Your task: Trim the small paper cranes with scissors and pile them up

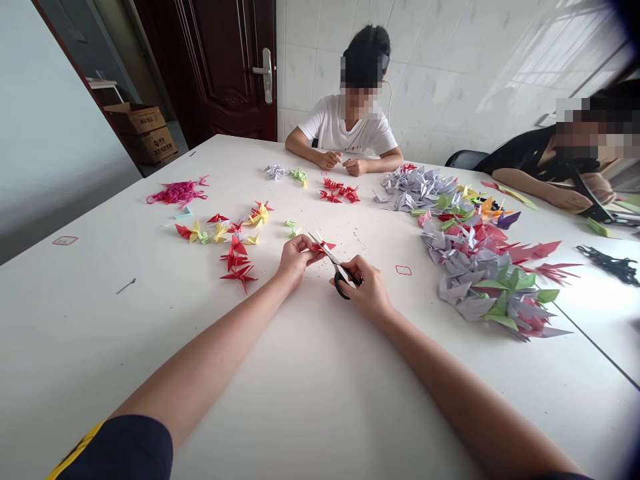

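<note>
Between the fingers of my left hand [295, 257] is a red paper crane [327, 247], pinched near the middle of the white table. My right hand [371, 287] is closed round the black handles of a pair of scissors [342, 277]. The slim metal blades lie against the red crane, slightly apart. Tiny red scraps are scattered on the tabletop around them. To the left of my left hand lie several folded cranes, red ones [237, 261] and yellow ones [259, 215]. Two small green pieces [291, 229] rest just beyond that hand.
A large heap of paper cranes [480, 247] covers the right side. Pink cord [179, 193] lies at the left, dark cord [607, 262] far right. Red cranes [340, 191] sit before a person [350, 130] opposite. Another person [525, 160] works at the right, holding something dark.
</note>
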A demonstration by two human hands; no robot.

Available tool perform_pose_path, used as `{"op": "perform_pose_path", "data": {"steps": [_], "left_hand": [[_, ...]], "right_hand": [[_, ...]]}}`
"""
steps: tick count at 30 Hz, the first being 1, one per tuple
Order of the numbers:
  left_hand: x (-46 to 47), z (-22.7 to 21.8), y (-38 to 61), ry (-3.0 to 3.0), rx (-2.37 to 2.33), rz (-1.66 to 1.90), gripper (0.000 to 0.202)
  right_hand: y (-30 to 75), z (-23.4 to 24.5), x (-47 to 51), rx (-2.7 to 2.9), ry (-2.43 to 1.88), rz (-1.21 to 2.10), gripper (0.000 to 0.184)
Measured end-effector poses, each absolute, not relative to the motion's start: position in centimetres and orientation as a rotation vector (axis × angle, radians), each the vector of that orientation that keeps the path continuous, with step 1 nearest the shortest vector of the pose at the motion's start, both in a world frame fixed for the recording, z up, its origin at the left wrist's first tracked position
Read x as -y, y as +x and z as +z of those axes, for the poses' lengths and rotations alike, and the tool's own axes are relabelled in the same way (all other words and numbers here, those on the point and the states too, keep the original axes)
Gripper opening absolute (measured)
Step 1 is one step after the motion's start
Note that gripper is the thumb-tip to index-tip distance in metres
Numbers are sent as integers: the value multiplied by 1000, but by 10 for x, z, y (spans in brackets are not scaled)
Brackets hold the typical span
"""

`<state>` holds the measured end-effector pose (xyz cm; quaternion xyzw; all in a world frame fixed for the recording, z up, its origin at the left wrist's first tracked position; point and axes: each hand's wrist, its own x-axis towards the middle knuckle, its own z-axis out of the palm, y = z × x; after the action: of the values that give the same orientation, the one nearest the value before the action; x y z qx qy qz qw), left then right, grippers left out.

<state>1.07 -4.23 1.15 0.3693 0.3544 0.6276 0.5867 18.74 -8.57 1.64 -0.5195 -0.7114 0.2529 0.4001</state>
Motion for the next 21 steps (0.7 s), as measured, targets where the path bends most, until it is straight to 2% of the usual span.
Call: {"op": "perform_pose_path", "data": {"steps": [21], "left_hand": [[43,12,11,880,-844,1435,35]], "right_hand": [[187,15,85,1817,-1321,625,31]]}}
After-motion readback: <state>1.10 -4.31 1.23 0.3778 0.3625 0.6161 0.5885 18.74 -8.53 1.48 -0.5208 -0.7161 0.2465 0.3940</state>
